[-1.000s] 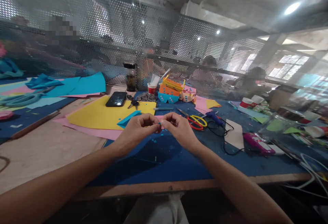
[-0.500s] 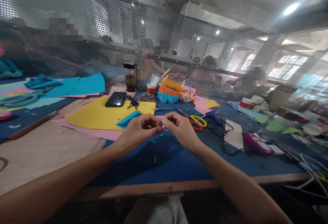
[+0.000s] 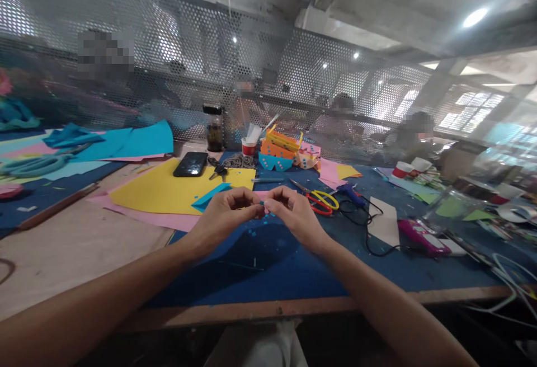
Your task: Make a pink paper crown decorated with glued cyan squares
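Note:
Over the blue mat, my left hand (image 3: 229, 213) and my right hand (image 3: 296, 214) meet fingertip to fingertip. Each is closed in a pinch. Between them show tiny bits of blue and pink paper (image 3: 265, 210), mostly hidden by the fingers; which fingers grip which bit is hard to make out. A pink paper strip (image 3: 262, 194) lies just behind the fingertips. Beside my left hand rests a folded blue paper piece (image 3: 210, 196). Small blue paper squares (image 3: 251, 233) are scattered below the hands. To the right of my right hand lie scissors (image 3: 323, 200) with red and yellow handles.
Yellow paper (image 3: 146, 192) carries a phone (image 3: 190, 164) and keys (image 3: 218, 171). Behind stand a lidded jar (image 3: 213, 129), a paper cup (image 3: 248, 146) and decorated paper pieces (image 3: 276, 160). A glue gun (image 3: 351, 193) with its cord, a magenta device (image 3: 423, 236) and a glass jar (image 3: 455, 205) are rightward.
The hands stay in nearly the same place, still pinched together. The fingertips have shifted slightly, and the view has tilted a little.

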`<state>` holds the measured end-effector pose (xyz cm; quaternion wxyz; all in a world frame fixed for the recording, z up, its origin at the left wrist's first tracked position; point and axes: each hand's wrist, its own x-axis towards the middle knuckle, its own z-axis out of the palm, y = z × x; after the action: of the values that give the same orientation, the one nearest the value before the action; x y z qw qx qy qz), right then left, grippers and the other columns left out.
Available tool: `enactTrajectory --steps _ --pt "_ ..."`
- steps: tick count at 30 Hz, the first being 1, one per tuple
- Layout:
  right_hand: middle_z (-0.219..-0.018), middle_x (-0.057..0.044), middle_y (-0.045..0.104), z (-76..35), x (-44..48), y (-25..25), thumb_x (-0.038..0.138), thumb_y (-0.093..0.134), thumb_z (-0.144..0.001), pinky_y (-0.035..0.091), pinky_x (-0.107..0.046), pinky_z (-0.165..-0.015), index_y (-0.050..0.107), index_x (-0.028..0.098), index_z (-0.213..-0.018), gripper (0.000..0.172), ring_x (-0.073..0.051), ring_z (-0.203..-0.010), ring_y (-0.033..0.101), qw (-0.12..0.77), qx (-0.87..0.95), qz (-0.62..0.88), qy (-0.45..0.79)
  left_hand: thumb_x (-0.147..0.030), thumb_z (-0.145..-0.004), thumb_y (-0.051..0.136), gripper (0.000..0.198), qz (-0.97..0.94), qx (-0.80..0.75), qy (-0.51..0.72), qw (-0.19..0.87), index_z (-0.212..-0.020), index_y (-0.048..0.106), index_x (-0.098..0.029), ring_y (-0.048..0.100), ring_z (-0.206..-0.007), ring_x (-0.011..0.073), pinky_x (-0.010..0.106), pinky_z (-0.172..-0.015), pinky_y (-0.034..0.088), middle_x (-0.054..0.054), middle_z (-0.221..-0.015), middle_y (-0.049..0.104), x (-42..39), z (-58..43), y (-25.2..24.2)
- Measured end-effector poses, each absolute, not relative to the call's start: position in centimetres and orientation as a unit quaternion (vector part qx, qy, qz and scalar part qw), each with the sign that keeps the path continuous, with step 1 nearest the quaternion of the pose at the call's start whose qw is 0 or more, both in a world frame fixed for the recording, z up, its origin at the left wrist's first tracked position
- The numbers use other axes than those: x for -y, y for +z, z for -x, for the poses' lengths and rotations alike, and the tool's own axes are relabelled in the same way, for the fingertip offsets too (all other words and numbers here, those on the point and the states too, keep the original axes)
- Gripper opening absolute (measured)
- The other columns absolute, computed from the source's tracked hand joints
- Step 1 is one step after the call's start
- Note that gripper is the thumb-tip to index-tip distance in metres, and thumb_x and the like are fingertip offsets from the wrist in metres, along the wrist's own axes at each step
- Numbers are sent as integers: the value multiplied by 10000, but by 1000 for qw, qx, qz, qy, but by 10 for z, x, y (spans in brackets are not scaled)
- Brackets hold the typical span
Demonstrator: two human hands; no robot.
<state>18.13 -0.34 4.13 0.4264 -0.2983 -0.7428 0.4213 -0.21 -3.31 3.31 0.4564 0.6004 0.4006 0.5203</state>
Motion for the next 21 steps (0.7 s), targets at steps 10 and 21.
enactTrajectory --steps 10,21 --pt "-779 12 628 -183 5 45 218 602 -873 439 -246 -721 615 165 -812 82 -123 -752 570 418 795 313 309 -319 -796 763 170 -634 -411 495 429 -787 676 -174 610 -745 142 261 -706 460 -2 -756 670 35 2 30" --pt "-757 12 638 -183 3 43 316 587 -907 427 -243 -656 620 167 -845 164 -122 -703 581 425 758 303 390 -314 -759 805 169 -587 -407 511 479 -795 726 -169 643 -749 143 256 -734 485 13 -760 725 39 -2 39"
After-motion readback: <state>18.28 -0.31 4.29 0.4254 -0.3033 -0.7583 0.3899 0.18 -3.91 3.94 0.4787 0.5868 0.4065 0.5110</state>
